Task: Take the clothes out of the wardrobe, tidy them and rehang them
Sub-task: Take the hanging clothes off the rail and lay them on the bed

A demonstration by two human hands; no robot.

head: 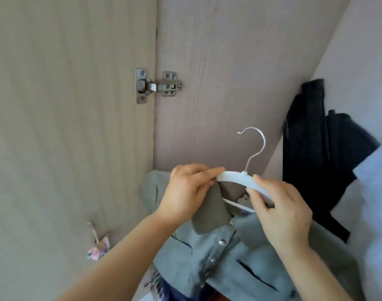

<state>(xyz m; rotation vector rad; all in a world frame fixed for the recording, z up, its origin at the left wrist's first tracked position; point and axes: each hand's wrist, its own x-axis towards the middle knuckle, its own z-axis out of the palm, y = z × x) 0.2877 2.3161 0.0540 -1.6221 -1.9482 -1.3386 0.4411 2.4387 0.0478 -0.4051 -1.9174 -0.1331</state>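
Observation:
A grey button-front jacket (209,255) with a darker grey collar hangs on a white hanger (235,178) whose metal hook points up toward the wardrobe's side panel. My left hand (185,190) pinches the hanger's left end and the collar beneath it. My right hand (281,209) grips the hanger's right arm, fingers curled over it. The jacket's lower part runs out of the bottom of the view.
The open wardrobe door (66,127) stands at the left, joined by a metal hinge (157,85) to the side panel (218,72). A dark garment (316,153) and a pale blue one (374,203) hang at the right. A small patterned tag (98,248) dangles on the door.

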